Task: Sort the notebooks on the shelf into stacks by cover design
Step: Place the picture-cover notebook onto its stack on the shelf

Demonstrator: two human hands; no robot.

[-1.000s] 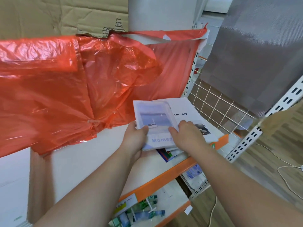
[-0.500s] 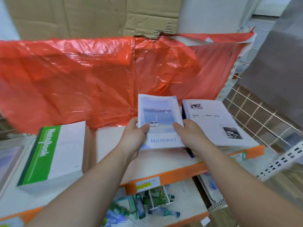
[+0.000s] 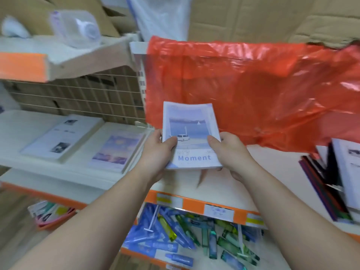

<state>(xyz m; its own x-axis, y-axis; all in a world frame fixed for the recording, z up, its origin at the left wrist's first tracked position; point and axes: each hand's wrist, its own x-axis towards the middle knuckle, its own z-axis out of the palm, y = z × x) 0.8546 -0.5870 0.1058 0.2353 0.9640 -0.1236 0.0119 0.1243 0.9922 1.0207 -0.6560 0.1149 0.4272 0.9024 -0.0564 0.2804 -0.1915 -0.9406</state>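
I hold a small stack of pale blue "Moment" notebooks (image 3: 190,133), with a white car and sea on the cover, above the white shelf (image 3: 272,172). My left hand (image 3: 158,152) grips its left edge and my right hand (image 3: 228,151) grips its right edge. On the neighbouring shelf to the left lie a stack of white notebooks with black-and-white photos (image 3: 58,136) and a stack with a purple sunset cover (image 3: 116,149). At the far right lies a mixed pile of notebooks (image 3: 339,176) with a white one on top.
A red plastic sheet (image 3: 253,90) hangs behind the shelf. Cardboard boxes (image 3: 253,18) stand above it. The lower shelf holds several blue and green packaged items (image 3: 185,236). A wire grid (image 3: 78,96) backs the left shelf, with an upper shelf (image 3: 58,55) over it.
My view has swung left, bringing the left shelf with its two stacks into sight. Both hands carried the Moment notebooks leftward, away from the pile at the right.
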